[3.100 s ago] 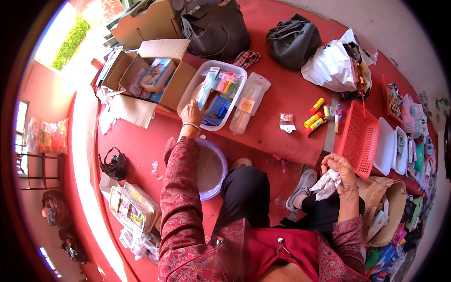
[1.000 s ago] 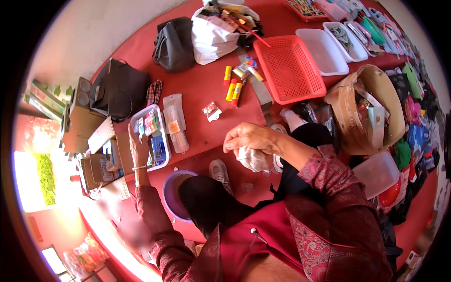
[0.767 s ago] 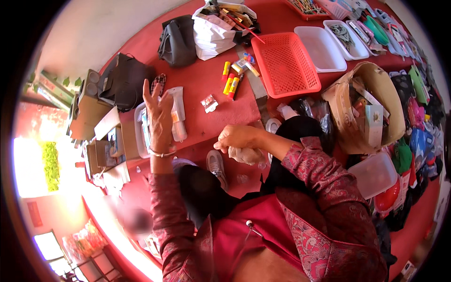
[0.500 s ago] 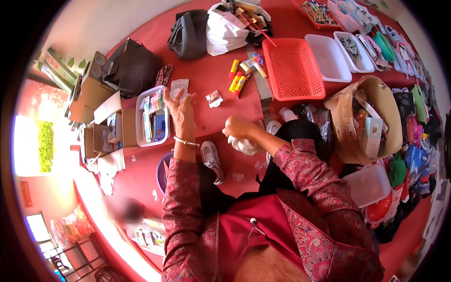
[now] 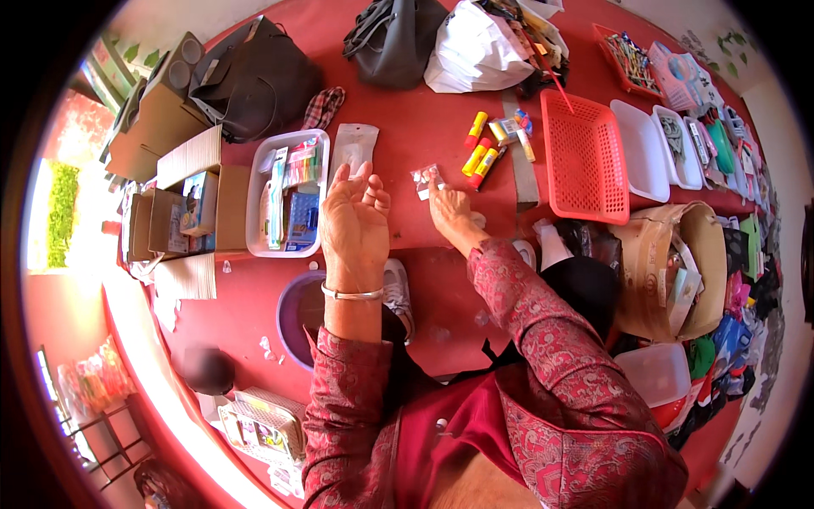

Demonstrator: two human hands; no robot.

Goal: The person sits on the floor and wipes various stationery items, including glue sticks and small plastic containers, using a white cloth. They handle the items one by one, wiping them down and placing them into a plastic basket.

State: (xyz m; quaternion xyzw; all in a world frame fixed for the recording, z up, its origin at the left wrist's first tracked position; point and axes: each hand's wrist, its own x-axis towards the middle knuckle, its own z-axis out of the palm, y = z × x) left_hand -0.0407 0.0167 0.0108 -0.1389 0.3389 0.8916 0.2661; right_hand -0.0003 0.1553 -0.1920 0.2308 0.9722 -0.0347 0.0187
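My left hand (image 5: 356, 219) is raised palm up at the table's near edge, its fingers loosely bent and apart, with nothing in it. A silver bangle circles that wrist. To its right, my right hand (image 5: 452, 214) reaches forward, a fingertip touching a small clear packet (image 5: 425, 180) on the red table. A bit of white cloth (image 5: 479, 220) shows beside its palm; the rest is hidden under the hand. Several yellow-and-red glue sticks (image 5: 481, 163) lie just beyond. Behind my left fingers rests a flat clear plastic sleeve (image 5: 354, 144).
Left of my hands stands a white tray (image 5: 252, 216) of packaged stationery, then an open cardboard box (image 5: 231, 204). A red perforated basket (image 5: 585, 157) and white trays (image 5: 642, 148) stand right. A large cardboard tub (image 5: 636, 263) sits nearer; a purple bucket (image 5: 288, 318) is below.
My right hand has moved forward from above my lap to the small packet, the white cloth now mostly hidden. My left hand's fingers have curled a little. The view has shifted left.
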